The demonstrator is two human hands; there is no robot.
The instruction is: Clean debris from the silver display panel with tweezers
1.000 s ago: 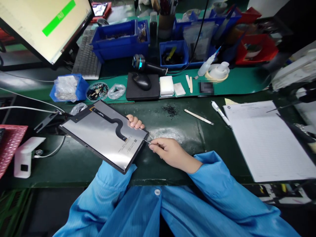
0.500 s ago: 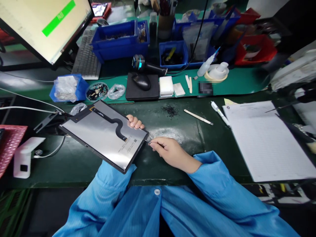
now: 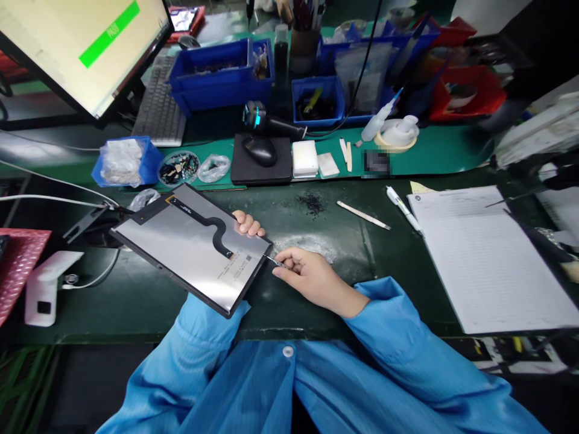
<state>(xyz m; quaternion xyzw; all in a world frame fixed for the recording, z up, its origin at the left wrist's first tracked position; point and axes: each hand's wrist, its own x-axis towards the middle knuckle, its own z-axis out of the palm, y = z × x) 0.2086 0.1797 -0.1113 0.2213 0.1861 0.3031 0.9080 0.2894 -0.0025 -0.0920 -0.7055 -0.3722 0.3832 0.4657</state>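
Here, the left hand (image 3: 248,223) grasps the tablet display panel (image 3: 185,250) from underneath, with its fingers curled over the far edge. The panel is held tilted above the dark green workbench (image 3: 275,307). The right hand (image 3: 312,277) pinches a thin metal tool (image 3: 272,260), whose tip is at the panel's right edge.

- Black computer mouse (image 3: 261,150) on a flat black rectangular slab (image 3: 262,174)
- White pen (image 3: 404,210) just beside white lined paper (image 3: 493,259)
- Black handheld scanner (image 3: 277,123) with a glowing blue light
- Red open plastic bin (image 3: 465,111)
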